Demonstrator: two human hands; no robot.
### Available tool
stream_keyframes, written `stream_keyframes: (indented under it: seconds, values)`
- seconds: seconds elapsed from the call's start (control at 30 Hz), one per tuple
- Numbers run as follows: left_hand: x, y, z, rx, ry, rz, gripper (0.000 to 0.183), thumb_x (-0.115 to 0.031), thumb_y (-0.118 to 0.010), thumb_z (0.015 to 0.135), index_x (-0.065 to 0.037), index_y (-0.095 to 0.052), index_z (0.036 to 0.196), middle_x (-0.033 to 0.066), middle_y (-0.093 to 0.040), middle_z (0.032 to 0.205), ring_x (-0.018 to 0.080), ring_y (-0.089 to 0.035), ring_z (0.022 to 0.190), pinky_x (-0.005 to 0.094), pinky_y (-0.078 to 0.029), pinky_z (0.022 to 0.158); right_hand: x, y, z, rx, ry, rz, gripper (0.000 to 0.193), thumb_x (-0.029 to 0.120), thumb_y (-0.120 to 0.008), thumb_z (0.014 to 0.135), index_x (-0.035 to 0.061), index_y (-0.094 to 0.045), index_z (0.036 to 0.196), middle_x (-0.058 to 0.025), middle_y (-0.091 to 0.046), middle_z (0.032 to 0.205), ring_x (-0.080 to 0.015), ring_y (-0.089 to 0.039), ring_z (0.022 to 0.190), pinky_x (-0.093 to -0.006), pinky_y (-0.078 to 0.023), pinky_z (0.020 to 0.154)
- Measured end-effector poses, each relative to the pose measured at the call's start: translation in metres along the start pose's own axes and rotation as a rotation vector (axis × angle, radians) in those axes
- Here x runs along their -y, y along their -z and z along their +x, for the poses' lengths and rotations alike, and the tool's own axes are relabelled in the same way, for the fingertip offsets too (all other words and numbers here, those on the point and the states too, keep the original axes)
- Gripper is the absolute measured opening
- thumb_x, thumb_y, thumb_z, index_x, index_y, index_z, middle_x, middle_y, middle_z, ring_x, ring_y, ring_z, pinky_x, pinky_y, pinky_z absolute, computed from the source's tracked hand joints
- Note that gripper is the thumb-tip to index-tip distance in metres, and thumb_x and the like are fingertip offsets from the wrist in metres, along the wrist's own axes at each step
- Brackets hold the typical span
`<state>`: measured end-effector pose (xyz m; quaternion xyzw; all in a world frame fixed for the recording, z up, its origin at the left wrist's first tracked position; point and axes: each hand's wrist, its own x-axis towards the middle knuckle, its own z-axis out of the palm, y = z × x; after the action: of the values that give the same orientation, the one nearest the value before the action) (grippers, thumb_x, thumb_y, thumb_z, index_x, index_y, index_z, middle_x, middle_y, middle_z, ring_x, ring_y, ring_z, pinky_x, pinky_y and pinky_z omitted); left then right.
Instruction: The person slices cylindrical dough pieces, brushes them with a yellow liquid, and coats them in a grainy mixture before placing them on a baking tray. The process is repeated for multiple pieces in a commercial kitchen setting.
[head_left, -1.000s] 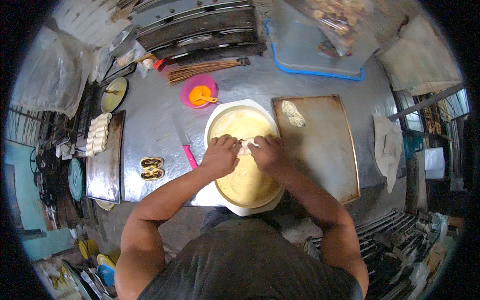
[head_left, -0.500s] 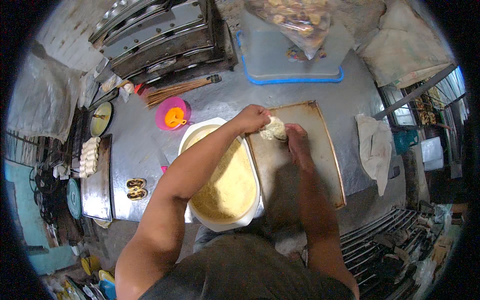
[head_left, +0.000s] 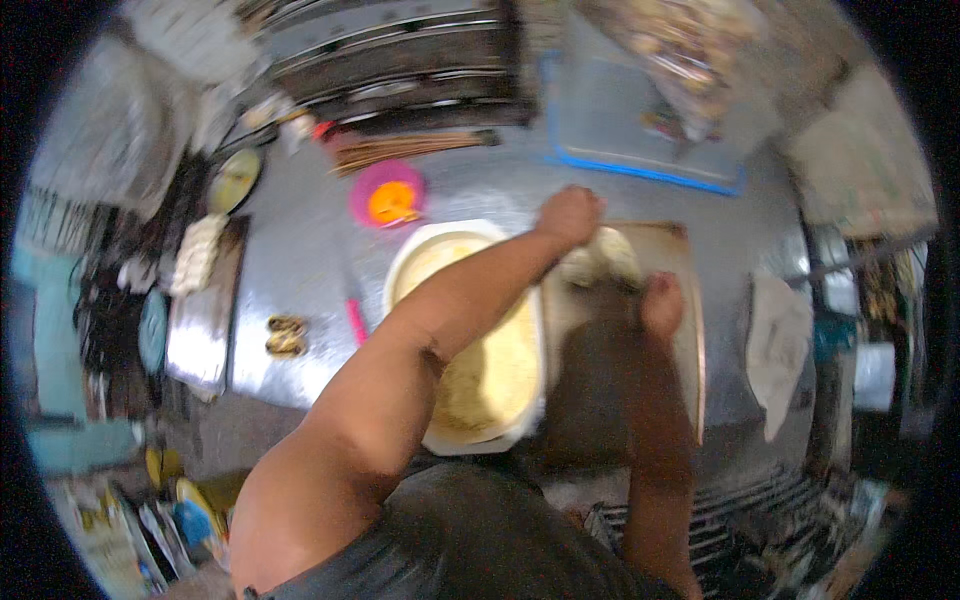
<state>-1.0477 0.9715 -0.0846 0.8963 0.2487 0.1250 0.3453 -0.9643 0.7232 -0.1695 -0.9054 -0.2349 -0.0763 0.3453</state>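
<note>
Both hands have gone on from the bowl [head_left: 415,270] since the earlier frames and now sit on the tray [head_left: 690,330] to its right; half a second ago they were already there, little change since

Dough [head_left: 600,262]: pale lump at the far left end of the tray, touching its surface. Left hand [head_left: 568,213] on the dough's far-left side, fingers curled in, seemingly clenched on the lump; motion blur, so grip not certain. Right hand [head_left: 662,303] just beside the dough on its near-right side, fingers bent down onto the tray; whether it pinches dough or only presses I cannot tell

Left forearm crosses straight over the bowl, which holds a yellow batter-like mass

Outward: pink lid [head_left: 388,198] with an orange middle beyond the bowl, pink stick [head_left: 357,322] left of it, cloth [head_left: 780,340] right of the tray, all on the metal tabletop [head_left: 300,260]

Risks, as judged:
- forearm hangs low over the bowl; a dip could drag it through the mix or tilt the bowl
- dough lies near the tray's far edge; a push away could roll it onto the tabletop
- soft dough may stick and tear when lifted
</note>
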Motion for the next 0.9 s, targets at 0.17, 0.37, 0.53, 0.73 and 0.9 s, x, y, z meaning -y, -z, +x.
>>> stream_keyframes:
  seconds: [0.17, 0.37, 0.53, 0.73, 0.9]
  values:
    - [0.023, 0.100, -0.123, -0.283, -0.258, -0.150, 0.023, -0.026, -0.063, 0.093, -0.007, -0.075, 0.096, 0.0183, -0.069, 0.090, 0.0389, -0.064, 0.097, 0.0492, -0.052, 0.088, 0.110, 0.021, -0.035, 0.108, 0.055, 0.254, 0.025, 0.020, -0.058, 0.099, 0.0023, -0.066, 0.116, -0.0174, -0.071, 0.101, -0.0305, -0.067, 0.091, -0.0410, -0.053, 0.084]
    - [0.158, 0.232, -0.285, -0.312, 0.026, 0.019, 0.017, -0.018, -0.072, 0.085, -0.009, -0.076, 0.098, 0.0159, -0.073, 0.098, 0.0352, -0.068, 0.097, 0.0420, -0.054, 0.089, 0.313, -0.015, -0.171, 0.710, 0.615, 0.356, 0.032, 0.017, -0.070, 0.091, 0.0063, -0.066, 0.121, -0.0167, -0.073, 0.102, -0.0293, -0.072, 0.091, -0.0411, -0.056, 0.083]
    - [0.263, 0.337, -0.388, -0.164, 0.501, 0.327, 0.037, -0.011, -0.073, 0.081, -0.008, -0.072, 0.118, 0.0140, -0.072, 0.115, 0.0317, -0.068, 0.107, 0.0423, -0.053, 0.096, 0.421, -0.093, -0.246, 0.955, 0.730, 0.184, 0.032, 0.016, -0.068, 0.088, 0.0065, -0.065, 0.118, -0.0186, -0.068, 0.107, -0.0384, -0.068, 0.100, -0.0472, -0.055, 0.085]
    - [0.342, 0.351, -0.413, 0.145, 0.493, -0.199, 0.037, -0.002, -0.070, 0.084, -0.003, -0.070, 0.121, 0.0134, -0.073, 0.117, 0.0200, -0.067, 0.110, 0.0343, -0.053, 0.096, 0.480, -0.148, -0.280, 1.045, 0.669, 0.150, 0.027, 0.012, -0.066, 0.088, 0.0045, -0.065, 0.114, -0.0185, -0.065, 0.113, -0.0386, -0.065, 0.105, -0.0479, -0.052, 0.089]
    - [0.368, 0.347, -0.397, 0.135, 0.367, -0.167, 0.037, -0.008, -0.068, 0.081, -0.003, -0.072, 0.117, 0.0081, -0.076, 0.097, 0.0161, -0.069, 0.093, 0.0308, -0.053, 0.087, 0.463, -0.152, -0.276, 0.967, 0.506, 0.377, 0.022, 0.012, -0.068, 0.090, 0.0024, -0.066, 0.111, -0.0170, -0.071, 0.098, -0.0323, -0.069, 0.089, -0.0436, -0.054, 0.080]
